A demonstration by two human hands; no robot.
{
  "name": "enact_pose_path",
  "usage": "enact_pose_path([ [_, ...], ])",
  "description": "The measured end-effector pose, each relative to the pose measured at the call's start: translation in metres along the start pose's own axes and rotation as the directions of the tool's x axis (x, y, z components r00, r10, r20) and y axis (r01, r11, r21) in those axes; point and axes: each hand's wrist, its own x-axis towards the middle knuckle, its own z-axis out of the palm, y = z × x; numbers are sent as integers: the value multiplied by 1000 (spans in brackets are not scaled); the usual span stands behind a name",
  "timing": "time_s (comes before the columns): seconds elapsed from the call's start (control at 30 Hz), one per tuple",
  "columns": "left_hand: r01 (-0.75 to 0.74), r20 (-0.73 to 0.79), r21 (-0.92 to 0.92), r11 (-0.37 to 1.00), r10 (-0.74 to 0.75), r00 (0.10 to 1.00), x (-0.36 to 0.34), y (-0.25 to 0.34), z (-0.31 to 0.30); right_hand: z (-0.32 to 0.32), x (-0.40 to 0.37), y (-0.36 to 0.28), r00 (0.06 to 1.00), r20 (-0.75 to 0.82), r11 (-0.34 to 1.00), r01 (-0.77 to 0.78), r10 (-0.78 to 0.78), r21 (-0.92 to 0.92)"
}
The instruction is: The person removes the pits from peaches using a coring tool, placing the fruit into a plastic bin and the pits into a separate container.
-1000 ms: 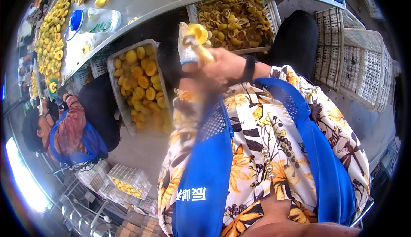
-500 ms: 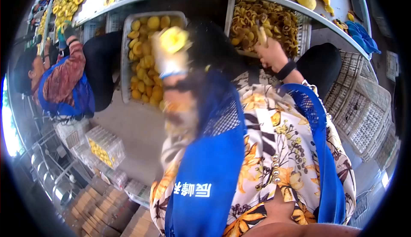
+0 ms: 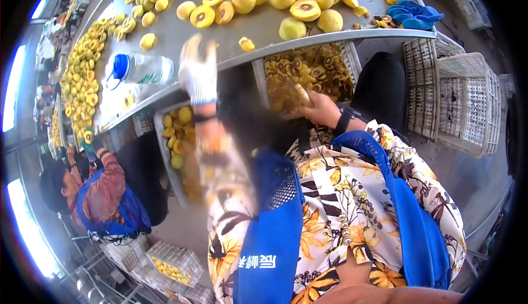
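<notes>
Yellow fruit halves (image 3: pixel 304 10) show brown centres; the gloved left hand (image 3: pixel 198 67) spreads its fingers, while the right hand's (image 3: pixel 323 110) fingers clasp a pale handle (image 3: pixel 302 94).

Your left hand in a white knitted glove (image 3: pixel 199 76) reaches far and to the left, its fingers spread apart and pointing away from you. The left arm in a cream, orange-flowered sleeve (image 3: pixel 224 175) is extended behind it and slightly blurred, with bare skin at the left wrist (image 3: pixel 206 110) next to a dark band. Your bare right hand (image 3: pixel 321 109) sits nearer and to the right, fingers curled into a grip. A black wristband (image 3: pixel 344 120) circles that wrist; the right forearm (image 3: pixel 357 125) slants inward from a bent elbow.
</notes>
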Motion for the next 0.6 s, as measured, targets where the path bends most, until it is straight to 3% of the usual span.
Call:
enact_pose_path([
  [0.03, -38, 39, 66, 997, 35, 999, 26, 5, 22, 5, 2, 17, 978, -93, 979, 179, -188, -99],
  [0.1, 7, 251, 168, 986, -50, 967, 69, -12, 72, -4, -7, 7, 987, -56, 988, 155, -154, 12],
  [0.13, 140, 464, 324, 936, -286, 839, 86, -4, 83, -8, -13, 6, 993, -37, 993, 109, -108, 34],
  [0.2, -25, 487, 424, 905, -205, 849, 85, -36, 124, -15, -22, 7, 997, -36, 997, 67, -66, 35],
  [0.27, 144, 500, 437, 888, -373, 782, 92, -39, 139, -22, -22, 12, 998, -55, 1000, 24, -23, 19],
  [0.33, 106, 420, 311, 944, -237, 876, 88, -50, 142, -25, -19, 15, 982, -134, 990, 138, -136, 12],
  [0.37, 326, 488, 165, 931, -365, 793, 87, -34, 127, -29, -17, 16, 970, -162, 983, 186, -182, 8],
  [0.4, 540, 565, 34, 841, -462, 683, 85, -19, 111, -30, -13, 9, 904, -273, 944, 317, -329, -91],
  [0.43, 588, 575, -284, 757, -357, 737, 75, -24, 106, -36, -8, 0, 938, -209, 958, 287, -276, 24],
  [0.47, 552, 543, -343, 760, -319, 777, 65, -3, 90, -42, 1, -6, 964, -138, 959, 247, -228, 138],
  [0.5, 452, 487, -297, 841, -273, 829, 52, 20, 65, -38, 29, 4, 933, -136, 939, 341, -333, 42],
  [0.53, 236, 382, -353, 906, -91, 920, 34, 24, 55, -36, 35, -6, 948, -108, 929, 316, -300, 192],
  [0.57, 211, 295, -453, 866, -77, 952, 12, 39, 45, -34, 41, -16, 960, -81, 900, 278, -267, 336],
  [0.6, 106, 239, -351, 930, -20, 971, -5, 67, 29, -44, 31, -53, 993, 28, 740, 64, -111, 669],
])
